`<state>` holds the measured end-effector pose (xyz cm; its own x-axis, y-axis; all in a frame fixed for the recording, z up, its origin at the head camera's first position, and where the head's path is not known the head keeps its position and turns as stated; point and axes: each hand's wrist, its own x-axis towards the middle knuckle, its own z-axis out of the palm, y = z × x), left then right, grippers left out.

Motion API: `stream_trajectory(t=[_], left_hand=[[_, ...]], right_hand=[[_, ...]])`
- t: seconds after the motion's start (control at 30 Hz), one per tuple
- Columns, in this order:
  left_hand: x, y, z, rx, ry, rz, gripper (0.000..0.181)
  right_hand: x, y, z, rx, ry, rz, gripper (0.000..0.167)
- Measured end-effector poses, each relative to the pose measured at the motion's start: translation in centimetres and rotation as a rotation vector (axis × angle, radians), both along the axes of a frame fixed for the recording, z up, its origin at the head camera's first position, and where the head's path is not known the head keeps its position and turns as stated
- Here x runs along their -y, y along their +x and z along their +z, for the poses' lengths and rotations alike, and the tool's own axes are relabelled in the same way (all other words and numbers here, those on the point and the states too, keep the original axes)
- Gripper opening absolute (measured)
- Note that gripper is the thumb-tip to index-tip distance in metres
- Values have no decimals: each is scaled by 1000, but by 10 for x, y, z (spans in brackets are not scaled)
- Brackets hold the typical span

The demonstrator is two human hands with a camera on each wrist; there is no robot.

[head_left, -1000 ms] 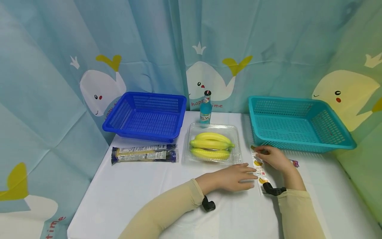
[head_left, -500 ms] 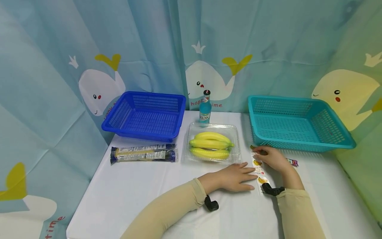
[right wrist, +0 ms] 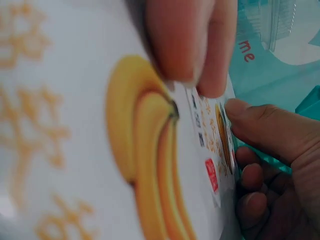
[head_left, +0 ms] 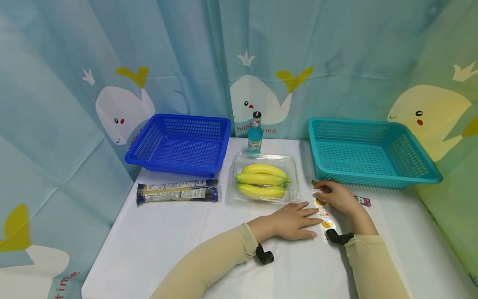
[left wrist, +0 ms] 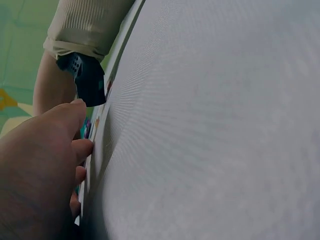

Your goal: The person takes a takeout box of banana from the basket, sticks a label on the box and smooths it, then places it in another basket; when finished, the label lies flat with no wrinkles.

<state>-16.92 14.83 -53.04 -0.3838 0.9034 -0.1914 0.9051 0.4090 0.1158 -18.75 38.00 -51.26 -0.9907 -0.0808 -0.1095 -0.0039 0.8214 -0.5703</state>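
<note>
A strip of banana stickers (head_left: 323,213), white with banana pictures and lettering, lies on the table in front of the teal basket. My left hand (head_left: 293,222) lies palm down with fingers spread and straight, their tips on the strip's left side. At the strip's far end my right hand (head_left: 337,198) pinches the edge between thumb and forefinger. Close up in the right wrist view, the right thumb (right wrist: 257,117) is at the sticker's edge, its other fingers curled. The left wrist view shows the left hand (left wrist: 40,160) from its thumb side; the strip is mostly hidden there.
A clear box of bananas (head_left: 263,197) stands left of the strip, with a blue bottle (head_left: 254,139) behind it. Farther left are a blue basket (head_left: 181,166) and a long dark packet (head_left: 177,192). A teal basket (head_left: 373,178) and a small purple wrapper (head_left: 362,201) lie right.
My left hand has shifted slightly to the right against the strip. The right hand stays at the strip's far end, its fingers moving only a little. The head view has drifted slightly.
</note>
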Motion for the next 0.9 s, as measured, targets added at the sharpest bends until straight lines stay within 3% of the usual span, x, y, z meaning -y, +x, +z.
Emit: stream_trajectory(t=[0.9], left_hand=[[1,0,4,20,-11,2,59]], right_hand=[[5,-2,-2,-62,37,7,34]])
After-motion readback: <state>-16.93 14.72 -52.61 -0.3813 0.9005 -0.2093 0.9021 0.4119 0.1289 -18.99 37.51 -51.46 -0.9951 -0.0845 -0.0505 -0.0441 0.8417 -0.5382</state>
